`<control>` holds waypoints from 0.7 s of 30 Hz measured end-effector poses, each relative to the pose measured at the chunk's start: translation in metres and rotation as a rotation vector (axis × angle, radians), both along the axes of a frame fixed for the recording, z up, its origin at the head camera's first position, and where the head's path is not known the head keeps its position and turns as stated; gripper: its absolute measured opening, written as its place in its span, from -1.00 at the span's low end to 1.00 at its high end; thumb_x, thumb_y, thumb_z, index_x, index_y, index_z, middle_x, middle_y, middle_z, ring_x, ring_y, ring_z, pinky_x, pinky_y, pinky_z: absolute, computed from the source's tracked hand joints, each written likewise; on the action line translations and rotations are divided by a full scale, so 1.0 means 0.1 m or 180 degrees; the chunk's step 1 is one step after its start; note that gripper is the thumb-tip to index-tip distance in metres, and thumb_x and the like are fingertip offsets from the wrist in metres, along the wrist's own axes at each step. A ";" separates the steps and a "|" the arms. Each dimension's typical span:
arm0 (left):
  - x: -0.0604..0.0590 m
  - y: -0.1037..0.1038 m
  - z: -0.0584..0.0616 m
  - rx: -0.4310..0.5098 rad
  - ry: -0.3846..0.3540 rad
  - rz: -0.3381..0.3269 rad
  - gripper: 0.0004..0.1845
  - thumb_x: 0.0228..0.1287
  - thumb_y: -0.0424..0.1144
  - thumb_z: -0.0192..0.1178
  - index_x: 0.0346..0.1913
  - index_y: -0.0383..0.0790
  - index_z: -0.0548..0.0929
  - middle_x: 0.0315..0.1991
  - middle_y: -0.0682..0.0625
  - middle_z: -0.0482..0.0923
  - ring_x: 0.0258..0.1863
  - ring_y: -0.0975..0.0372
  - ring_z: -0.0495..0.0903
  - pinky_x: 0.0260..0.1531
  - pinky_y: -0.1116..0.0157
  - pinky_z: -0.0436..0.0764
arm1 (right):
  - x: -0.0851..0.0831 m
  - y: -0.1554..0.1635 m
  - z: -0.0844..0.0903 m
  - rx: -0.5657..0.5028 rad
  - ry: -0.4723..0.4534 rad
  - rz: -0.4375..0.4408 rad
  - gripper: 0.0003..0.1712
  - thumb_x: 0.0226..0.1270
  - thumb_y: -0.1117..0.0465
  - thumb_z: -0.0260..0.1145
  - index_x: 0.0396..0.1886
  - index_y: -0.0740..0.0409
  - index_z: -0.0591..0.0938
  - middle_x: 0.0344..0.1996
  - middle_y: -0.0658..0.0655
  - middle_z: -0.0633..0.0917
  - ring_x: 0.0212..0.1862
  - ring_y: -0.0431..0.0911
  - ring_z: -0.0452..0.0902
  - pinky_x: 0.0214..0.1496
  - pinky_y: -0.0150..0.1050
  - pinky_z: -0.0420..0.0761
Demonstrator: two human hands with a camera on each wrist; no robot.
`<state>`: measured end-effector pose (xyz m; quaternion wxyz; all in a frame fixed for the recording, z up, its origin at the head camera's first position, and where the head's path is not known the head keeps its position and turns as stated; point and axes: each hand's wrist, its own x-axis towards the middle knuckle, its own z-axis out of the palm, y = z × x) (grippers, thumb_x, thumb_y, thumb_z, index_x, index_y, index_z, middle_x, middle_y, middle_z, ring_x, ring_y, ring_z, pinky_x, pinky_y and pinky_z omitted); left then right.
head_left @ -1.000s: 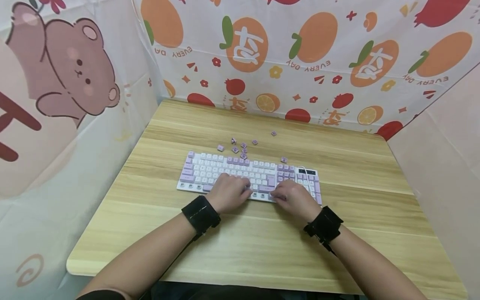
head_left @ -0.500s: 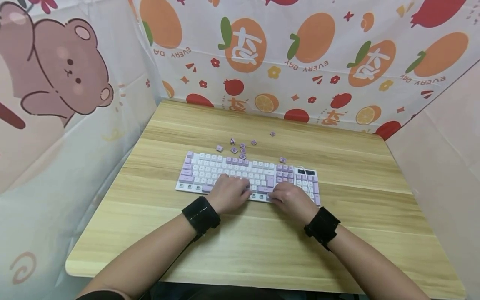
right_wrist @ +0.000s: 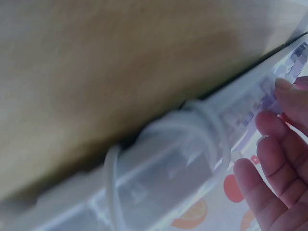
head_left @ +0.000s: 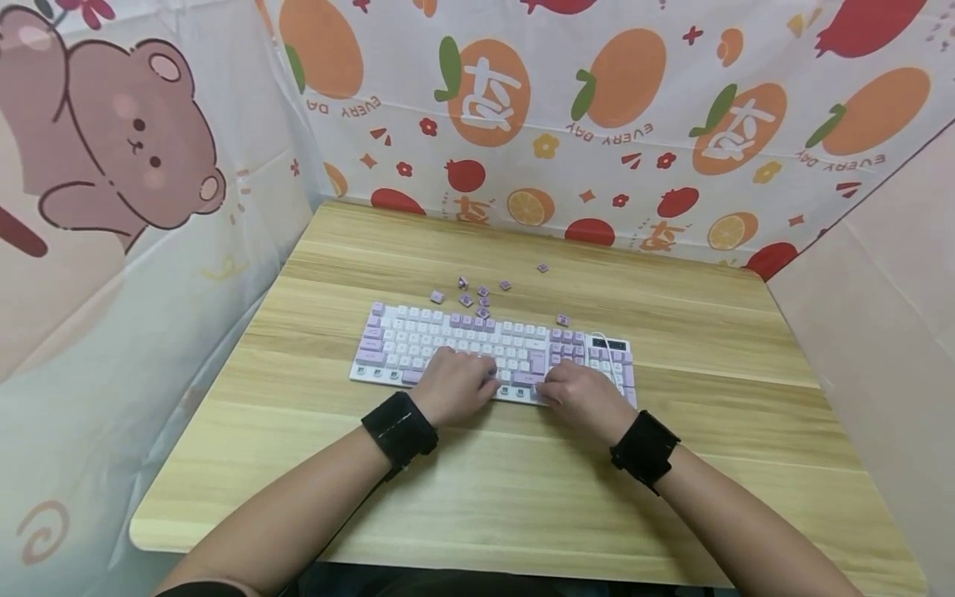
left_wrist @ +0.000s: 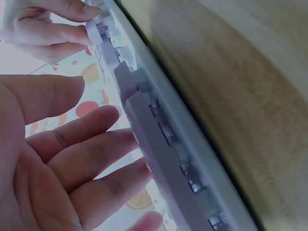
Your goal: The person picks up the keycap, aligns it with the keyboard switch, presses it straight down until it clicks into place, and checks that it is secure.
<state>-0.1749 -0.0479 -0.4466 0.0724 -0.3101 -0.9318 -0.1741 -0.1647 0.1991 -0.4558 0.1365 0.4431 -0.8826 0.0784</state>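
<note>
Both bare forearms are reaching in from 6 o'clock, converging toward 12 o'clock, each wrist wearing a black band. The left hand (head_left: 455, 383) is lying palm down, its fingers (left_wrist: 91, 159) extending loosely, slightly spread. The right hand (head_left: 584, 394) is lying palm down beside it, its fingers (right_wrist: 279, 139) gently bending at 3 o'clock.

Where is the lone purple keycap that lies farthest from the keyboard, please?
In the head view, that keycap lies on the wooden table, beyond the keyboard and right of the cluster of loose keycaps, toward the fruit-print backdrop.
</note>
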 end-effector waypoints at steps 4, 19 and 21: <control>0.00 0.00 0.01 -0.0027 -0.0023 0.0013 -0.69 0.29 -0.15 0.25 -0.61 0.00 0.51 -0.77 0.19 0.31 -0.75 0.33 0.27 -0.61 0.34 0.23 | 0.01 0.02 -0.03 0.0222 0.0163 0.0213 -0.75 0.14 0.38 0.42 -0.16 0.11 0.77 -0.31 0.00 0.73 -0.24 -0.17 0.61 -0.18 -0.40 0.63; -0.01 0.00 -0.03 -0.0083 -0.0021 0.0062 -0.84 0.31 -0.11 0.25 -0.41 -0.04 0.67 -0.66 0.15 0.48 -0.68 0.32 0.36 -0.50 0.29 0.37 | -0.04 0.08 -0.03 -0.0394 -0.0417 -0.0198 -0.82 0.07 0.30 0.53 -0.28 0.08 0.79 -0.28 -0.04 0.73 -0.15 -0.19 0.58 -0.06 -0.33 0.62; -0.01 -0.01 -0.04 -0.0097 0.0002 0.0074 -0.84 0.31 -0.10 0.24 -0.41 -0.04 0.67 -0.66 0.15 0.47 -0.68 0.32 0.35 -0.49 0.29 0.37 | -0.04 0.07 -0.04 -0.0396 -0.0424 -0.0207 -0.81 0.06 0.31 0.54 -0.28 0.08 0.79 -0.29 -0.04 0.74 -0.16 -0.19 0.59 -0.07 -0.33 0.63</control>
